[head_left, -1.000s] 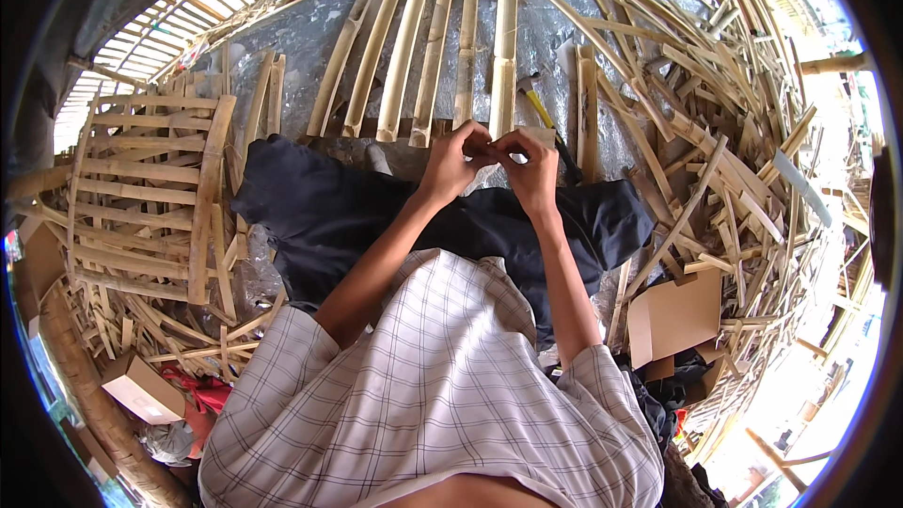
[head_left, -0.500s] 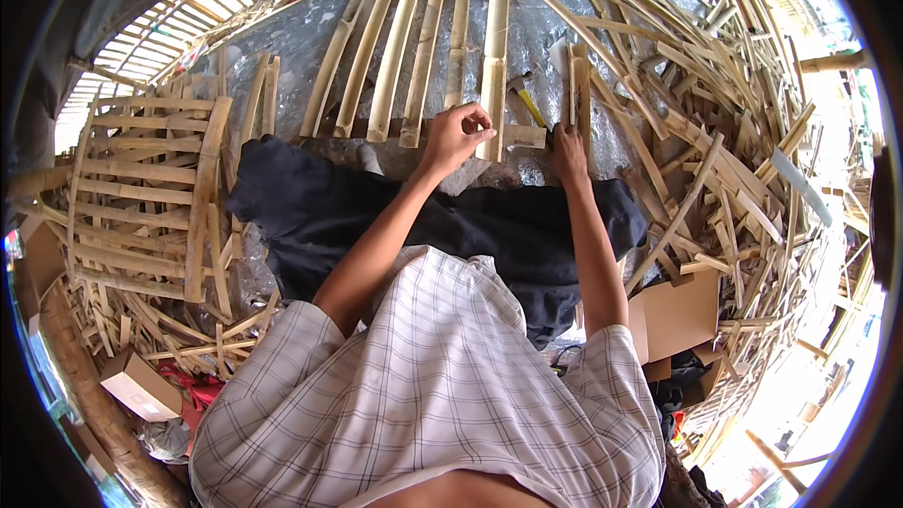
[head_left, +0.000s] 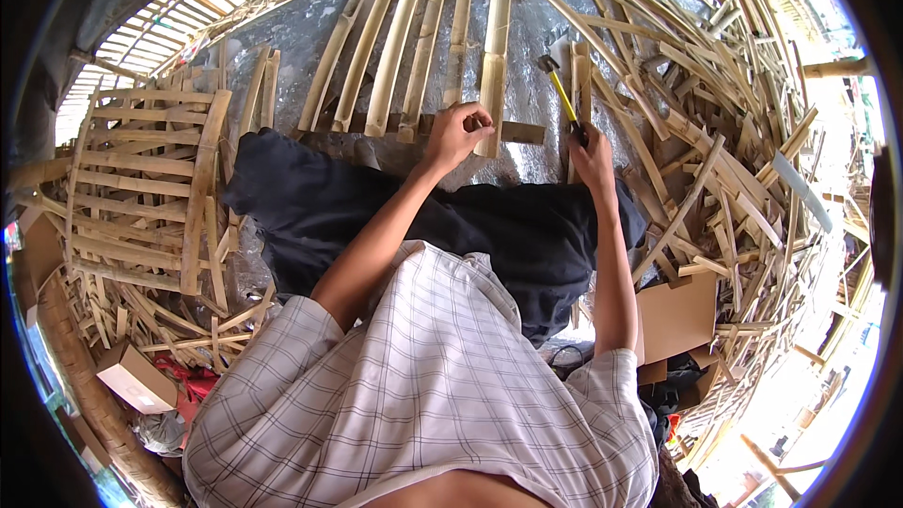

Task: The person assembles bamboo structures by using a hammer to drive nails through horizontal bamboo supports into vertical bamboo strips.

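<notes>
Over on the far left, a slatted bamboo frame [head_left: 141, 183] lies at the left edge of the grey sheet [head_left: 310, 33] that covers the ground, with a heap of loose offcuts just below it and a small white box [head_left: 136, 378] near the lower left. Moving in, a row of split bamboo slats [head_left: 395, 47] fans out across the sheet, their near ends resting on a crosspiece [head_left: 522, 133] that runs sideways in front of the person's dark-trousered knees [head_left: 442, 216].

Now the left hand [head_left: 458, 132]: it is curled up tight at the near end of the rightmost slat [head_left: 495, 61], fingers pinched together right where that slat meets the crosspiece. Whatever sits between the fingertips is too small to make out. The slat itself stands nearly straight away from the person, upright in the view, just beside its neighbours.

A step to the right, the right hand [head_left: 593, 155] is wrapped around the dark grip of a hammer [head_left: 562, 94]. Its yellow shaft angles up and to the left, the dark head hanging above the sheet, close to the slat but apart from it.

Further right, a thick tangle of bamboo strips [head_left: 734, 132] piles up along the right edge of the sheet, and a flat piece of cardboard [head_left: 677, 315] lies by the person's right elbow.
</notes>
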Demonstrator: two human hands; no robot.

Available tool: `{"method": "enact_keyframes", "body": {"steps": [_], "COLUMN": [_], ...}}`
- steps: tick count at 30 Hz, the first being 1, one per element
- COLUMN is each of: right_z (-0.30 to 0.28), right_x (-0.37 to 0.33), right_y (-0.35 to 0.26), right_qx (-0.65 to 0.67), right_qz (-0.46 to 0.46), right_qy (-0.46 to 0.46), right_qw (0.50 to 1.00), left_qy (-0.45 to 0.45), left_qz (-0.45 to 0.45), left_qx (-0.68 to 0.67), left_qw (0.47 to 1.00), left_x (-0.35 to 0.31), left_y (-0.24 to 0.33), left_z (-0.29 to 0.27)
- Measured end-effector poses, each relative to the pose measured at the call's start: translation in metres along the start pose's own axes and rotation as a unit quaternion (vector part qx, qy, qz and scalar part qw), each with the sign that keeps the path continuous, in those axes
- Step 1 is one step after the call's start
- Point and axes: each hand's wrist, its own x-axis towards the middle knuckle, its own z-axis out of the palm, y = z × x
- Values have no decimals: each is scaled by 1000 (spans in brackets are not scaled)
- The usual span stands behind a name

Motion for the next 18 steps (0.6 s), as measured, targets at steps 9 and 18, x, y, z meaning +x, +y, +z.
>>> {"method": "enact_keyframes", "body": {"steps": [9, 18], "right_z": [-15, -27], "right_x": [-85, -111], "right_y": [-52, -89], "right_qx": [115, -35], "right_qz": [7, -76], "right_qy": [-87, -25], "right_qw": [989, 996], "left_qy": [35, 60], "left_qz": [-24, -28], "left_qx": [-43, 1], "left_qw": [998, 998], "left_x": [-2, -2], "left_y": [0, 2], "left_z": [5, 8]}}
